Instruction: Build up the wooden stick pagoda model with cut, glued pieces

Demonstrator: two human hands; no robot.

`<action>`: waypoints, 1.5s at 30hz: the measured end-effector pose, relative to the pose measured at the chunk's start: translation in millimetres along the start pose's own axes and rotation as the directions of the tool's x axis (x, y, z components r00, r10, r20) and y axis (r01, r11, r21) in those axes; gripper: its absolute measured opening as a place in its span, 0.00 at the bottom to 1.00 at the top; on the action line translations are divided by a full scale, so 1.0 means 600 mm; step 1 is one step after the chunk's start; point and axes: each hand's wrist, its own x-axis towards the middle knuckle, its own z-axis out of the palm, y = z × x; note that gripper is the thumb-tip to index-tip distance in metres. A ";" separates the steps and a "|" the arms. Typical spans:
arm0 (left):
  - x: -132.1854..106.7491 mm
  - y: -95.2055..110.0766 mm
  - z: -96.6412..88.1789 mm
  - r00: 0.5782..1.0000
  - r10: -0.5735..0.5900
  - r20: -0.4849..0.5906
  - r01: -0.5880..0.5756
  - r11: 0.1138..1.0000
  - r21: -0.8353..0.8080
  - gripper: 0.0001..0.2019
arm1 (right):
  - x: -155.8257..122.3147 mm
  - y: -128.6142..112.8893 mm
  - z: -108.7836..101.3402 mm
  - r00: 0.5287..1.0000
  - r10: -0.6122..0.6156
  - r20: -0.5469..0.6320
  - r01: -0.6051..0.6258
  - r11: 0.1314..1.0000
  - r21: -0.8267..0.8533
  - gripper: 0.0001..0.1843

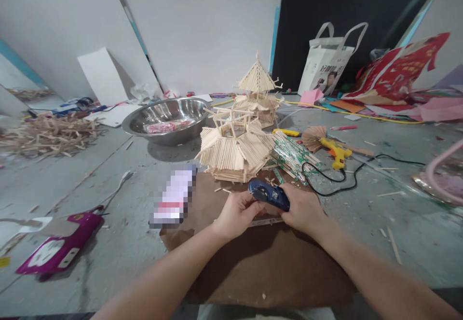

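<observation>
My right hand (303, 209) is closed around a dark blue cutter tool (269, 194), gripping its right end. My left hand (237, 212) pinches something thin at the tool's left end; I cannot make out what. Both hands rest over a brown cardboard sheet (253, 262) on the grey floor. Just beyond them stands a pavilion model of wooden sticks (235, 148), with a taller stick tower (257, 90) behind it. A ruler edge (265, 221) shows under my hands.
A steel bowl (168, 117) sits at the back left, a heap of wooden sticks (50, 134) further left. A yellow glue gun (336, 153) with black cable lies right, beside wrapped sticks (292, 156). A magenta box (60, 250) lies front left. Bags and paper line the back right.
</observation>
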 end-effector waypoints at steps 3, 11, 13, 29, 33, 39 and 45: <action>-0.001 0.002 0.002 1.000 0.003 -0.013 -0.003 1.000 -0.023 0.10 | 0.002 0.003 0.005 0.995 -0.059 -0.081 0.059 0.998 -0.002 0.19; -0.001 0.001 0.003 0.999 0.044 -0.012 -0.044 0.999 0.004 0.11 | 0.009 0.011 0.014 0.966 -0.163 -0.200 0.163 0.986 -0.017 0.19; -0.001 0.001 0.002 0.999 0.053 0.000 -0.053 0.999 0.006 0.11 | 0.007 0.012 0.015 0.973 -0.146 -0.177 0.145 0.989 -0.019 0.19; 0.006 0.017 -0.013 0.986 -0.162 -0.035 0.151 0.965 -0.216 0.12 | 0.027 0.041 0.011 0.940 0.176 -0.293 -0.159 0.984 0.083 0.23; 0.008 0.043 -0.035 0.985 -0.170 0.014 0.170 0.983 -0.065 0.11 | 0.038 0.064 0.017 0.966 0.163 -0.199 -0.172 0.985 -0.028 0.27; 0.005 0.085 -0.088 0.999 -0.022 -0.048 0.040 0.906 0.421 0.13 | 0.036 0.068 0.035 0.985 0.112 -0.131 -0.132 0.979 -0.153 0.34; 0.018 0.125 -0.134 0.985 0.066 -0.157 0.064 0.711 0.700 0.10 | 0.040 0.044 -0.015 0.971 -0.079 -0.226 0.106 0.988 0.113 0.21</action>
